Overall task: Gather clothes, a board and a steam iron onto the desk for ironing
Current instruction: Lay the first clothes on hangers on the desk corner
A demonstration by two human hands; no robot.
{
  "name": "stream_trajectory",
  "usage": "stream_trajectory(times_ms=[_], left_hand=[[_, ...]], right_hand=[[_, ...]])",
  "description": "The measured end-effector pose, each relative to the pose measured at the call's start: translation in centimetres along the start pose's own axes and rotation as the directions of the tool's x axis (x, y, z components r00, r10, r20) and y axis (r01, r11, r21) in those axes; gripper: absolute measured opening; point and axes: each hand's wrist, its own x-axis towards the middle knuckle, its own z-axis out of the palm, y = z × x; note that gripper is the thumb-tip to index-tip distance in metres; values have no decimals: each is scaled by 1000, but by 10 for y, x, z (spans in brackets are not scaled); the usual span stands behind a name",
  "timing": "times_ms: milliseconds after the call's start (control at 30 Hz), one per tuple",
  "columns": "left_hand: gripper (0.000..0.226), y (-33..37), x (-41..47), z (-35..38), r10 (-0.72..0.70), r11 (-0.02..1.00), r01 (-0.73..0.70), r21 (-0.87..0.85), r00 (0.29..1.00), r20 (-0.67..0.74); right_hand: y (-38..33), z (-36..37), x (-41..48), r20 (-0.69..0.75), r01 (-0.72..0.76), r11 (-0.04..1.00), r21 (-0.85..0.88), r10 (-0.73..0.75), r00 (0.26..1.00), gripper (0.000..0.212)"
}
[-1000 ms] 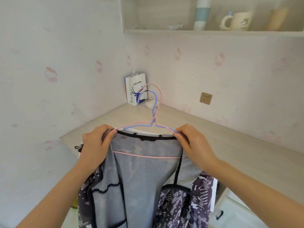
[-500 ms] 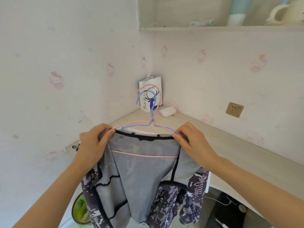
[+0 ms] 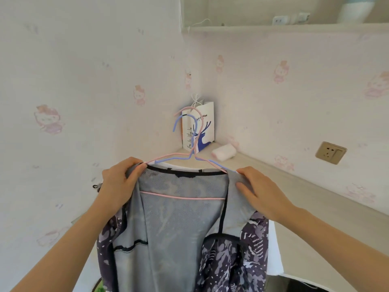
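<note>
Head view: patterned jacket (image 3: pixel 181 228) held up on 2 wire hangers (image 3: pixel 193 153).
Left hand (image 3: pixel 120 184) grips its left shoulder and right hand (image 3: pixel 261 192) its right shoulder; the jacket hangs between them, nearer than the desk (image 3: pixel 315 197).

This single view comes from a wide-angle camera worn on the person's head, facing forward and slightly downward into the room corner where the desk (image 3: pixel 311 199) meets two papered walls. It sits close to the work: both forearms enter from the bottom edge, and the left hand (image 3: pixel 117 186) and right hand (image 3: pixel 263 194) hold the jacket (image 3: pixel 179 220) at arm's length across the middle of the frame. Farther back, a paper bag (image 3: pixel 205 123) stands in the corner, and a shelf (image 3: pixel 273 28) runs along the top edge.
</note>
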Motion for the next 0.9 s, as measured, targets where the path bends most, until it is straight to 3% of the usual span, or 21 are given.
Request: stream_trajectory(times_ms=[500, 900], left_hand=[[16, -64, 119, 31, -34, 992, 41, 122, 998, -54], [25, -110, 243, 102, -185, 964, 181, 195, 983, 2]], right_hand=[[18, 37, 136, -162, -111, 991, 73, 122, 979, 14], [100, 75, 275, -122, -193, 970, 147, 211, 970, 12]])
